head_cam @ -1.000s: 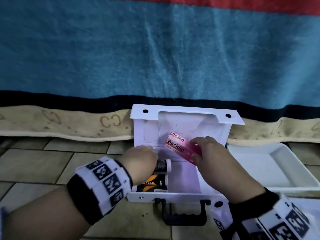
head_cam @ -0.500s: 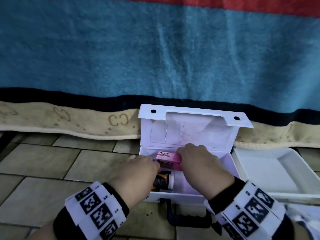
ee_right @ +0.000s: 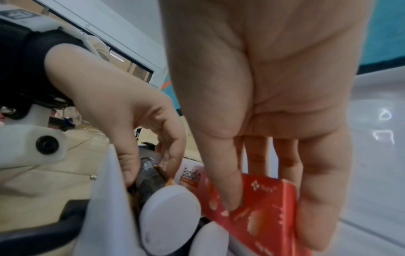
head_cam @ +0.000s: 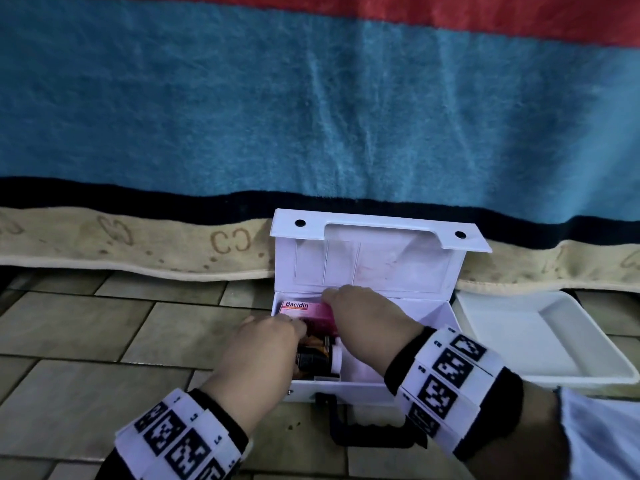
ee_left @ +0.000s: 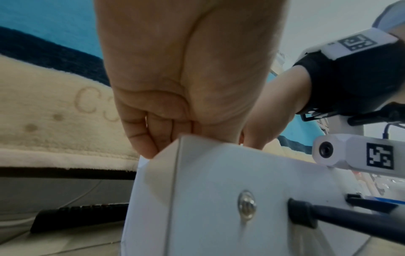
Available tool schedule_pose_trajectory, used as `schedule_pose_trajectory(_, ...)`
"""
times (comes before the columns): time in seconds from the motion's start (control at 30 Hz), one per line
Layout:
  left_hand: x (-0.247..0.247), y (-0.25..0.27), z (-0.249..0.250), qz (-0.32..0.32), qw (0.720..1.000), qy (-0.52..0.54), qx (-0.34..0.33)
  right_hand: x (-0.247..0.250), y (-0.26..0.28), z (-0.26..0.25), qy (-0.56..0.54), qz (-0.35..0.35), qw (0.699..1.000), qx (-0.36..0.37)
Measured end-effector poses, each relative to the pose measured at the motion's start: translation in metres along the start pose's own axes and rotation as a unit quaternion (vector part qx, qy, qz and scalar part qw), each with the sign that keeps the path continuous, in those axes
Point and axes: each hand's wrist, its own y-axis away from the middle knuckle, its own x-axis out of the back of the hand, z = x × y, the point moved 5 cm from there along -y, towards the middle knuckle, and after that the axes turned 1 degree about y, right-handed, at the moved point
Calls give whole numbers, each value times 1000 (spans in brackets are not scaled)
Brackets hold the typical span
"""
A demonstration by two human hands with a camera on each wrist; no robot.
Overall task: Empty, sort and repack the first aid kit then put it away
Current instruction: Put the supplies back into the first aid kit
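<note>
The white first aid kit (head_cam: 346,389) stands open on the tiled floor, its lid upright against the blanket. My right hand (head_cam: 332,301) pinches a pink Bacidin box (head_cam: 301,308) between thumb and fingers, low in the kit's back left corner. In the right wrist view the thumb presses the Bacidin box's (ee_right: 263,199) red face. My left hand (head_cam: 294,329) reaches into the kit's left side and its thumb and fingers curl around a dark bottle (ee_right: 151,175) with a white cap (ee_right: 171,213). A second white-capped bottle lies beside it. The left wrist view shows only the kit's outer wall (ee_left: 219,199) below my left hand (ee_left: 153,138).
An empty white tray (head_cam: 554,341) lies on the floor just right of the kit. A blue, black and cream blanket (head_cam: 311,116) hangs behind. The kit's black handle (head_cam: 367,434) sticks out toward me. Bare tiles (head_cam: 86,341) stretch to the left.
My right hand has brought the Bacidin box down from in front of the lid into the kit's back left corner. The left hand has stayed on the bottles.
</note>
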Motion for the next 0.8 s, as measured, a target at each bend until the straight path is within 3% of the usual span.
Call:
schedule_pose_trajectory(0.23,-3,0,-1,-19,999,6,27,5,-11,-8,91,1,996,0)
schedule_pose_trajectory(0.53,-4,3,0,5,999,37,11,-10,-19,-6,115,-98,986,65)
schedule_pose_trajectory(0.8,0,11,4,13,999,51,1,-12,-20,-5,126,-187,972,68)
